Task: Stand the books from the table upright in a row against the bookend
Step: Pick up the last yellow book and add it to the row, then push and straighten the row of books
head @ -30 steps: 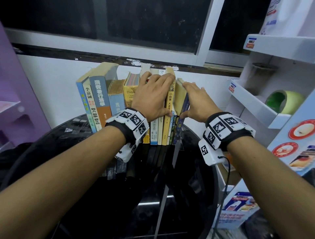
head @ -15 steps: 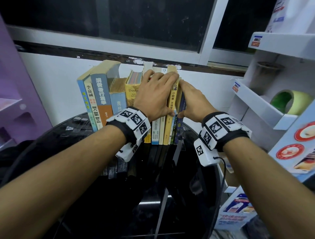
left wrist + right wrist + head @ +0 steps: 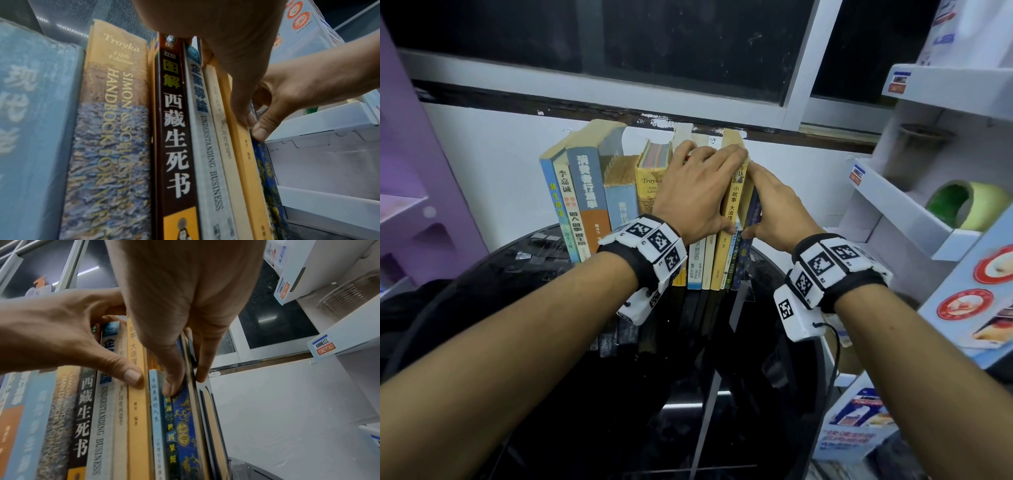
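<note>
A row of books (image 3: 585, 195) stands upright on the black round table (image 3: 544, 308) against the white wall. My left hand (image 3: 702, 192) lies over the tops of the middle books, its thumb (image 3: 133, 378) pressing the spine of the yellow book (image 3: 726, 260). At the row's right end my right hand (image 3: 770, 212) pinches the blue patterned book (image 3: 187, 426): thumb on its spine, fingers (image 3: 202, 369) down the far side of a thin dark bookend plate (image 3: 205, 418). The two thumbs nearly touch in the left wrist view, beside the yellow book (image 3: 246, 170).
White display shelves (image 3: 893, 212) stand close on the right and hold a green tape roll (image 3: 969, 205). A purple shelf unit (image 3: 414, 164) is at the left. A window ledge (image 3: 619, 113) runs just above the books. A printed box (image 3: 856, 428) sits low right.
The rightmost book leaned away from the row; my right hand has pushed it left until it stands flush. The left hand has stayed on the book tops.
</note>
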